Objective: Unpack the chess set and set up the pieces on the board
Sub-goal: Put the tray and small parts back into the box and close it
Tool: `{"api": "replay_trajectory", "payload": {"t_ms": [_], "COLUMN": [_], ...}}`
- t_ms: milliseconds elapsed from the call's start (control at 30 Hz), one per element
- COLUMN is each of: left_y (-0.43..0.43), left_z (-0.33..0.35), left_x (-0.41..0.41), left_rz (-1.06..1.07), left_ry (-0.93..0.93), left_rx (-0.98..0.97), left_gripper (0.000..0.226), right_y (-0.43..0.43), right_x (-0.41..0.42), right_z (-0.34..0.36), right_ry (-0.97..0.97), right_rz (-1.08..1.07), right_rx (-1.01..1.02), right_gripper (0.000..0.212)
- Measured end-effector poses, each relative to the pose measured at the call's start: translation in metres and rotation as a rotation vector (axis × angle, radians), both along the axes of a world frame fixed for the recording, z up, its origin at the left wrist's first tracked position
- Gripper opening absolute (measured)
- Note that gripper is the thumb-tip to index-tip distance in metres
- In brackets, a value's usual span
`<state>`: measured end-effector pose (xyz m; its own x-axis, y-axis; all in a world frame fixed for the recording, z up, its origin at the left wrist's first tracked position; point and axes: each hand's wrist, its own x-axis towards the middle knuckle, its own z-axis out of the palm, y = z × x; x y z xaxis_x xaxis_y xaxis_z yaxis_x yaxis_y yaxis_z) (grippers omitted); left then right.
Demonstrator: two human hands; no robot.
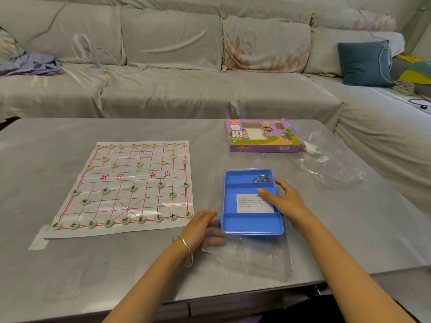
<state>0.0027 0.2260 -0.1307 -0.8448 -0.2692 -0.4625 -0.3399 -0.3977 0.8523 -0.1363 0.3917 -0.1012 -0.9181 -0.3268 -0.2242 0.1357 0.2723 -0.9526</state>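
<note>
The paper chess board (149,169) lies flat on the left half of the table, with round cream pieces (125,220) standing on its points on both sides. To its right is a blue plastic tray (251,223) with a white slip (253,203) and a metal ring (262,178) in it. The tray rests on a clear plastic cover (254,259). My left hand (203,226) holds the tray's left edge, fingers showing through the clear plastic. My right hand (285,199) grips the right edge, thumb on top.
The purple chess set box (263,136) lies behind the tray. A crumpled clear bag (331,166) sits at the right. A strip of tape (38,241) holds the board's near left corner. The grey table's front edge (233,297) is close; a covered sofa runs behind.
</note>
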Motion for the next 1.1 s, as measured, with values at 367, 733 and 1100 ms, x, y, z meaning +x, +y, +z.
{"api": "replay_trajectory", "payload": {"t_ms": [367, 733, 1100], "left_y": [0.0, -0.003, -0.007], "left_z": [-0.004, -0.008, 0.019], "left_x": [-0.001, -0.004, -0.041], "left_rz": [-0.018, 0.043, -0.041], "left_ry": [-0.057, -0.036, 0.055], "left_rx": [-0.063, -0.003, -0.05], "left_gripper": [0.037, 0.046, 0.043], "right_y": [-0.01, -0.008, 0.005], "right_x": [0.011, 0.003, -0.025], "right_z": [-0.002, -0.015, -0.002], "right_ry": [0.462, 0.544, -0.385], "right_rz": [0.071, -0.126, 0.088], "right_rx": [0.685, 0.462, -0.294], "right_gripper": [0.051, 0.059, 0.034]}}
